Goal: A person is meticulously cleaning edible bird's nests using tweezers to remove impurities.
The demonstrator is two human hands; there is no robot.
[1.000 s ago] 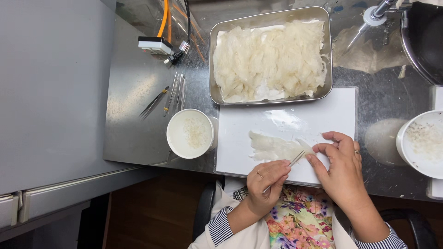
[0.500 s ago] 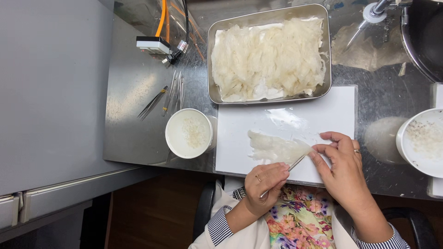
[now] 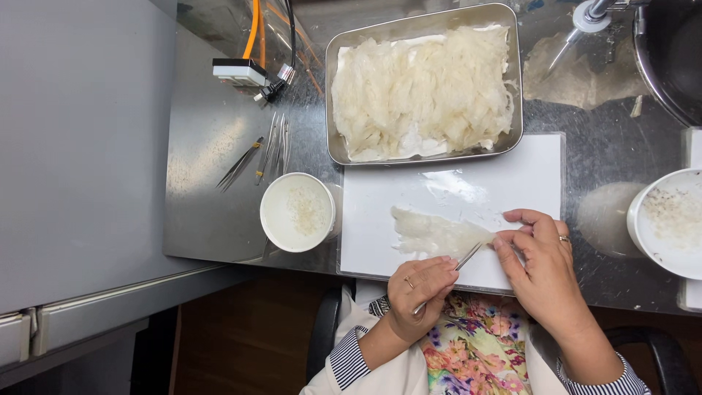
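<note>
A person seated at a steel tabletop (image 3: 212,161) picks over a pale, translucent, fibrous piece (image 3: 435,232) laid on a white cutting board (image 3: 526,179), at about 6 o'clock in the head view. The left hand (image 3: 424,289) is closed around slim metal tweezers (image 3: 461,261), whose tips angle toward 2 o'clock and meet the piece's right end. The right hand (image 3: 545,256) pinches that same end against the board, fingers (image 3: 523,216) curled tight on it. The step in hand looks like fine cleaning of the piece, and the next move would seem to call for a steady, small pull with the tweezer tips while the right hand keeps the piece flat.

At 12 o'clock a metal tray (image 3: 515,80) holds a heap of the same pale material. A white cup (image 3: 272,232) with pale specks stands at 9 o'clock of the board, spare tweezers (image 3: 252,157) beyond it. A white bowl (image 3: 643,245) at 3 o'clock is cut off by the frame edge. Whatever the tweezer tips grip is too small to make out, and the dark vessel (image 3: 673,51) at 1 o'clock is only partly in view.
</note>
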